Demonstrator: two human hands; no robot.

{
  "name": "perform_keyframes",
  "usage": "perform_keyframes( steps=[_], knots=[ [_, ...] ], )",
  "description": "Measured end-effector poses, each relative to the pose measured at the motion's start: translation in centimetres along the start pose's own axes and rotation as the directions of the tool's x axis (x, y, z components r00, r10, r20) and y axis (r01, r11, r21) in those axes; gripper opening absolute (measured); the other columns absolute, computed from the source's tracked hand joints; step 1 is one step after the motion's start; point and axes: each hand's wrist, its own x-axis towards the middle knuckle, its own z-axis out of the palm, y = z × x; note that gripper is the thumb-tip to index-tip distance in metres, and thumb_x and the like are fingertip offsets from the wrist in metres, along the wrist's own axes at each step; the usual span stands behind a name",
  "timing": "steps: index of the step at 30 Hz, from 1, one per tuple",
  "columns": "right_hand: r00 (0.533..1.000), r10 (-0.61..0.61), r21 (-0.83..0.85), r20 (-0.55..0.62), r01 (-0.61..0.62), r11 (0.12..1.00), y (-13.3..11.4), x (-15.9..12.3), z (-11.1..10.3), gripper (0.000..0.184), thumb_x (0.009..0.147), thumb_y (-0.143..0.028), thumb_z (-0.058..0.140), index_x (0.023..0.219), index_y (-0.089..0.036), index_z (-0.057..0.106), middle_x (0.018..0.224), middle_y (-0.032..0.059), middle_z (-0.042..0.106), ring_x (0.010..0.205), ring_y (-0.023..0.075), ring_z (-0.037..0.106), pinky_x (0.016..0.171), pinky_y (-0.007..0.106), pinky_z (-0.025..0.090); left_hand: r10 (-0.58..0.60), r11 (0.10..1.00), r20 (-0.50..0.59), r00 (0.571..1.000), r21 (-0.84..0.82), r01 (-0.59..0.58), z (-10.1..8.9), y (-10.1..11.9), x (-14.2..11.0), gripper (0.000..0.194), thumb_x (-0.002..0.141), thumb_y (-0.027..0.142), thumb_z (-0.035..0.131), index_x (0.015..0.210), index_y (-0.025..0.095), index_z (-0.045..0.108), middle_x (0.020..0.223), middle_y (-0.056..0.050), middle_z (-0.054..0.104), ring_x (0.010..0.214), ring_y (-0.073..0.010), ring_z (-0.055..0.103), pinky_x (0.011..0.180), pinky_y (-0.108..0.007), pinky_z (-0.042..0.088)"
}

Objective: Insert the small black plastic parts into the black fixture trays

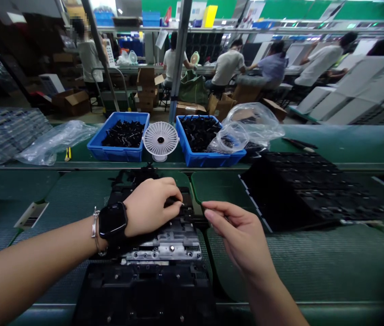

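Note:
My left hand, with a black watch and a silver bracelet on its wrist, is curled over the far part of a black and silver panel assembly. Its thumb and forefinger are closed near the tips; whatever they pinch is too small to make out. To the right of the assembly, my right hand has thumb and forefinger pressed together, and anything between them is hidden. Small black parts lie in a loose heap just beyond my left hand. A black panel is nearest to me.
Two blue bins of black parts stand behind, with a white fan between them. Clear plastic bags lie over the right bin. Black panels rest at right, wrapped stacks at left. Several people sit farther back.

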Motion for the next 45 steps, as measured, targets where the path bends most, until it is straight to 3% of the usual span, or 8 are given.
perform_keyframes(
  steps=[6, 11, 14, 17, 22, 35, 42, 45],
  knots=[
    [0.999, 0.038, -0.076, 0.031, -0.035, 0.996, 0.4, 0.4, -0.5, 0.023, 0.076, -0.034, 0.067, 0.092, -0.018, 0.068, 0.060, -0.0017, 0.051, 0.054, 0.0103, 0.038, 0.051, 0.024, 0.029, 0.076, 0.980, 0.155, 0.985, 0.171, -0.102, 0.8, -0.5, 0.4, 0.019, 0.083, 0.026, 0.049, 0.082, 0.021, 0.067, 0.083, 0.001, 0.059, 0.073, -0.0127, 0.055, 0.075, -0.030, 0.039],
    [0.990, -0.043, -0.295, 0.132, 0.081, 0.952, 0.0, 0.8, -0.1, 0.019, 0.079, -0.034, 0.061, 0.091, -0.021, 0.069, 0.052, -0.0049, 0.042, 0.050, 0.0098, 0.035, 0.049, 0.024, 0.029, 0.095, 0.954, 0.210, 0.973, 0.261, -0.149, 1.1, -0.6, 0.6, 0.021, 0.084, 0.025, 0.047, 0.079, 0.020, 0.067, 0.080, -0.001, 0.057, 0.069, -0.0141, 0.055, 0.072, -0.032, 0.040],
    [0.948, -0.127, -0.462, 0.292, 0.256, 0.849, 0.0, 1.3, 0.3, 0.018, 0.083, -0.029, 0.056, 0.096, -0.024, 0.067, 0.056, -0.0046, 0.049, 0.049, 0.0094, 0.037, 0.049, 0.024, 0.031, 0.104, 0.954, 0.237, 0.966, 0.249, -0.164, 0.9, -0.9, 0.5, 0.021, 0.085, 0.025, 0.046, 0.084, 0.020, 0.067, 0.083, -0.002, 0.058, 0.074, -0.0146, 0.056, 0.073, -0.031, 0.042],
    [0.877, -0.188, -0.512, 0.443, 0.419, 0.750, -0.1, 1.9, 0.6, 0.021, 0.086, -0.022, 0.049, 0.100, -0.025, 0.065, 0.081, -0.0013, 0.064, 0.063, 0.0104, 0.053, 0.060, 0.024, 0.040, 0.132, 0.955, 0.236, 0.963, 0.231, -0.187, 0.3, -1.6, -0.1, 0.022, 0.088, 0.023, 0.044, 0.093, 0.021, 0.065, 0.089, -0.003, 0.059, 0.081, -0.0150, 0.056, 0.076, -0.029, 0.043],
    [0.809, -0.207, -0.539, 0.549, 0.533, 0.652, -0.7, 2.7, 0.5, 0.021, 0.087, -0.019, 0.048, 0.101, -0.025, 0.063, 0.091, -0.0010, 0.067, 0.080, 0.0126, 0.060, 0.073, 0.025, 0.043, 0.303, 0.867, 0.240, 0.922, 0.333, -0.371, -0.8, -2.6, -2.1, 0.026, 0.090, 0.016, 0.038, 0.104, 0.017, 0.059, 0.098, -0.005, 0.060, 0.091, -0.0173, 0.053, 0.084, -0.032, 0.042],
    [0.845, -0.092, -0.573, 0.526, 0.433, 0.696, -1.3, 3.5, 0.9, 0.020, 0.085, -0.019, 0.048, 0.092, -0.025, 0.065, 0.088, -0.0029, 0.068, 0.077, 0.0114, 0.061, 0.069, 0.020, 0.045, 0.377, 0.723, 0.248, 0.893, 0.524, -0.450, -0.7, -1.5, -2.3, 0.021, 0.091, 0.016, 0.035, 0.089, 0.013, 0.055, 0.079, -0.006, 0.055, 0.077, -0.0194, 0.047, 0.070, -0.034, 0.039],
    [0.861, -0.048, -0.557, 0.506, 0.368, 0.744, -1.6, 3.4, 1.3, 0.017, 0.084, -0.023, 0.051, 0.089, -0.024, 0.067, 0.084, -0.0008, 0.067, 0.071, 0.0127, 0.058, 0.064, 0.023, 0.043, 0.290, 0.805, 0.270, 0.918, 0.451, -0.386, -0.9, -1.7, -2.6, 0.012, 0.087, 0.016, 0.045, 0.083, 0.016, 0.057, 0.083, -0.005, 0.059, 0.083, -0.0191, 0.050, 0.074, -0.032, 0.041],
    [0.912, 0.044, -0.449, 0.407, 0.158, 0.879, -1.0, 4.0, 1.1, 0.011, 0.080, -0.026, 0.057, 0.084, -0.021, 0.066, 0.064, -0.0025, 0.058, 0.054, 0.0099, 0.049, 0.050, 0.021, 0.038, 0.250, 0.904, 0.185, 0.950, 0.307, -0.297, -2.2, -3.0, -2.2, 0.016, 0.085, 0.019, 0.047, 0.095, 0.019, 0.061, 0.096, -0.005, 0.061, 0.095, -0.0179, 0.051, 0.083, -0.031, 0.041]
  ],
)
